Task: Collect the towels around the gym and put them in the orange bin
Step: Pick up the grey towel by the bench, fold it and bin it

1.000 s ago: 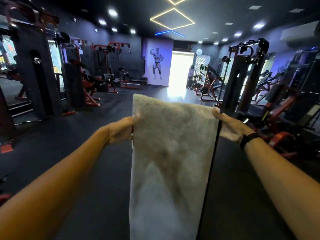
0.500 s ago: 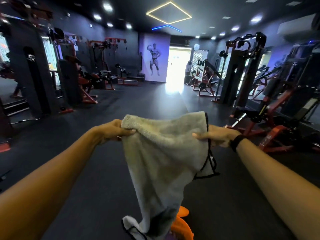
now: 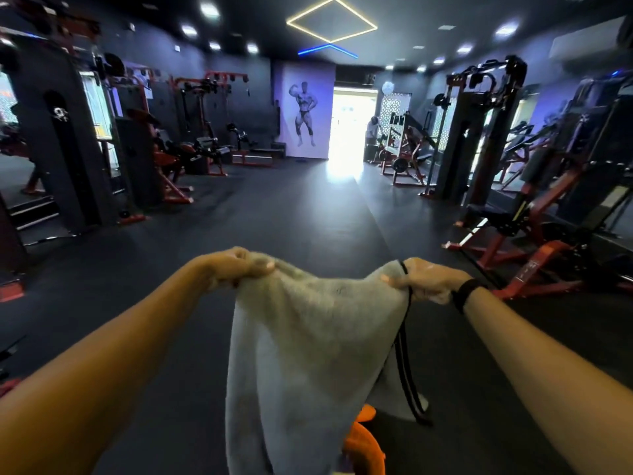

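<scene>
A person's two bare hands hold a pale grey towel (image 3: 308,337) out in front at arm's length. The left hand (image 3: 236,265) has its fingers curled over the towel's upper left corner, pinching the cloth. The right hand (image 3: 428,279) grips the upper right corner the same way, thumb on the near side; a black band (image 3: 466,293) circles that wrist. The top edge sags between the two hands, and the cloth hangs down loosely from both grips, out past the bottom of the view. A dark trim (image 3: 406,354) runs down the towel's right edge, folded back on itself below the right hand.

Just behind the hanging cloth, low and near, part of the orange bin (image 3: 366,447) shows; the towel covers most of it, and whether cloth touches the rim cannot be told.

Beyond the hands a dark rubber floor (image 3: 291,214) runs away down the middle of a gym. Red-and-black weight machines (image 3: 164,156) line the left side, and more red-framed machines (image 3: 513,207) stand on the right. On the far wall is a mural of a flexing bodybuilder (image 3: 306,113), beside a bright open doorway (image 3: 349,125). A small distant figure (image 3: 371,128) stands at the doorway's right edge. Overhead, a yellow diamond-shaped light (image 3: 332,20) glows on the ceiling. No writing or brand can be read anywhere; a white mark on a left machine is too blurred to make out.
</scene>
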A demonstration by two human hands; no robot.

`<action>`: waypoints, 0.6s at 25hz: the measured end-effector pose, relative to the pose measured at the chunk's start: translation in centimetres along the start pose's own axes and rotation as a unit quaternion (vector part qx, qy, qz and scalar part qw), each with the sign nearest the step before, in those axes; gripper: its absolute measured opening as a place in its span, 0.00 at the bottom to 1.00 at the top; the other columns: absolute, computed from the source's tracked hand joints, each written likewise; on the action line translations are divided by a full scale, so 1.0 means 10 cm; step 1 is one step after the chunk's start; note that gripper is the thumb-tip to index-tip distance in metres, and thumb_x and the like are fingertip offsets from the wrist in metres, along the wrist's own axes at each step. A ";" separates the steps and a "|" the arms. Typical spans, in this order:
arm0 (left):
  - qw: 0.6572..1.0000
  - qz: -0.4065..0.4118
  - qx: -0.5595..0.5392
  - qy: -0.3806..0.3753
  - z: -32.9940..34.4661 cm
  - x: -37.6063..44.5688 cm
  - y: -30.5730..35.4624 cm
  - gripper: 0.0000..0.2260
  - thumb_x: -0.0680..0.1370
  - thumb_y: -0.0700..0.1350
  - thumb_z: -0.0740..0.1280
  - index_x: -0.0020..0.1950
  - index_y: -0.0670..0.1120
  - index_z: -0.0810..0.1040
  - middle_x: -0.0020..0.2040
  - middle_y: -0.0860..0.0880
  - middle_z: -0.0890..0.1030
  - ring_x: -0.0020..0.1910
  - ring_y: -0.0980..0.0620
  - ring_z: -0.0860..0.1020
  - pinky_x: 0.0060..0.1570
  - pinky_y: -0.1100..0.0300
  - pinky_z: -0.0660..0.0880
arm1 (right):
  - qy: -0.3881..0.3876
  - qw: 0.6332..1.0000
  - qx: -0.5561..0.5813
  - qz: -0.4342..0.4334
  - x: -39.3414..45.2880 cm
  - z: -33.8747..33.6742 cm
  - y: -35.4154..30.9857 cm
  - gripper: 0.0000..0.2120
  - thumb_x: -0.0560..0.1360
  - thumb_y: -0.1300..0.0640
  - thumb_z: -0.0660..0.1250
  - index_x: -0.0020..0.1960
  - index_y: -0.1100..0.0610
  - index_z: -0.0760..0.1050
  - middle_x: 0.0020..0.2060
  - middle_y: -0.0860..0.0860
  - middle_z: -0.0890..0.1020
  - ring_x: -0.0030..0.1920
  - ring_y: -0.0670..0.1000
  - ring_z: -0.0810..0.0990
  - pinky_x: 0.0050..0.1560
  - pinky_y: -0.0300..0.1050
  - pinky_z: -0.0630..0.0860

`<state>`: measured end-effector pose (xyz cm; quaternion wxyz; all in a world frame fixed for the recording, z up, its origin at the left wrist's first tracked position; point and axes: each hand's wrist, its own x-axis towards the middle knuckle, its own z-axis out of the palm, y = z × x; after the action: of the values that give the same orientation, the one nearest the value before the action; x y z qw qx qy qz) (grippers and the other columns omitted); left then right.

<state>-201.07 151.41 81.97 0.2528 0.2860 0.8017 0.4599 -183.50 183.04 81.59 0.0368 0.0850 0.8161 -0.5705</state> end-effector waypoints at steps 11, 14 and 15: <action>0.987 0.059 -0.128 0.075 -0.22 -0.12 0.26 0.24 0.64 0.62 0.75 0.50 0.47 0.81 0.49 0.48 0.82 0.51 0.48 0.80 0.43 0.58 0.78 | 0.110 0.976 0.162 -0.094 0.18 -0.03 -0.52 0.20 0.69 0.55 0.72 0.57 0.64 0.76 0.43 0.52 0.85 0.49 0.55 0.80 0.46 0.45 0.82; 0.955 0.093 -0.242 0.142 -0.30 -0.14 0.47 0.08 0.79 0.52 0.64 0.49 0.49 0.79 0.48 0.48 0.80 0.48 0.51 0.78 0.44 0.57 0.76 | 0.054 0.972 0.197 -0.117 0.18 -0.12 -0.71 0.23 0.66 0.51 0.72 0.58 0.60 0.77 0.48 0.52 0.85 0.51 0.53 0.83 0.48 0.45 0.81; 0.954 0.095 -0.234 0.164 -0.32 -0.12 0.47 0.07 0.79 0.50 0.64 0.47 0.48 0.79 0.45 0.49 0.80 0.46 0.52 0.77 0.43 0.57 0.76 | 0.033 0.983 0.154 -0.092 0.17 -0.07 -0.69 0.29 0.63 0.51 0.76 0.60 0.61 0.76 0.50 0.54 0.84 0.52 0.53 0.83 0.50 0.46 0.81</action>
<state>-201.34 150.66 87.77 0.1325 0.2140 0.6716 0.6968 -186.41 181.57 87.94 -0.0564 0.0332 0.7234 -0.6874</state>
